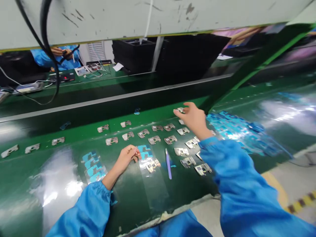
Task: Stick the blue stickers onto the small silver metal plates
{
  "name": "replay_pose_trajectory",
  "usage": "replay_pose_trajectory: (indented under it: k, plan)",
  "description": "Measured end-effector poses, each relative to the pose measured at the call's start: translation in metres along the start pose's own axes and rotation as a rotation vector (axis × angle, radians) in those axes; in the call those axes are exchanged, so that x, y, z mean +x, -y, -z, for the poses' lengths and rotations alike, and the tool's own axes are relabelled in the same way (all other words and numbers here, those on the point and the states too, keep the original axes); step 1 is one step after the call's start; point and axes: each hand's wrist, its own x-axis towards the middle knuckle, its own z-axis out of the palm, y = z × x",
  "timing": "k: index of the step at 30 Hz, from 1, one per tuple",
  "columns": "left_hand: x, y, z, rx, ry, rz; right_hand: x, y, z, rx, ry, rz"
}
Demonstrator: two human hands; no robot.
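My right hand (194, 118) reaches far out over the green belt (74, 138), its fingers closed round a small metal part (181, 110) at the far end of the rows. My left hand (127, 155) rests on the belt near me, fingers curled in a loose pinch; whatever it holds is too small to make out. Several small silver metal parts (154, 140) lie in rows between the hands. One more metal part (153, 165) lies just right of my left hand, beside a purple tweezer-like tool (168, 163).
Blue film scraps (93, 166) are stuck to the belt at left, and a larger patch of blue scraps (237, 131) at right. A green diagonal bar (249, 67) crosses overhead at right. Black trays (158, 56) stand behind. Another person's blue sleeve (49, 57) shows far left.
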Motion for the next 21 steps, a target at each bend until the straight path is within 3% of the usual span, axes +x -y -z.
replay_pose_trajectory:
  k: [3,5,7,10,13,16,18,21]
  plan:
    - [0.003,0.002,0.002,-0.023,-0.016,-0.021,-0.072,-0.058,0.042,0.057,-0.127,-0.147]
    - [0.004,0.004,0.003,-0.031,-0.029,-0.033,-0.125,-0.099,0.051,0.012,-0.15,-0.317]
    - [0.004,0.006,0.003,-0.023,-0.031,-0.038,-0.164,-0.132,0.045,-0.02,-0.082,-0.39]
    - [0.003,0.007,0.002,-0.006,-0.038,-0.029,-0.189,-0.156,0.022,-0.082,-0.008,-0.38]
    - [0.003,0.008,0.001,-0.001,-0.054,-0.032,-0.187,-0.152,0.009,-0.095,-0.006,-0.31]
    - [0.002,0.009,0.001,-0.007,-0.045,-0.029,-0.165,-0.132,0.017,-0.102,-0.078,-0.232]
    - [0.002,0.009,0.0,-0.018,-0.019,-0.017,-0.138,-0.105,0.028,-0.053,-0.104,-0.049]
    - [0.001,0.006,0.0,-0.029,0.034,0.001,-0.087,-0.037,0.034,0.049,0.097,0.352]
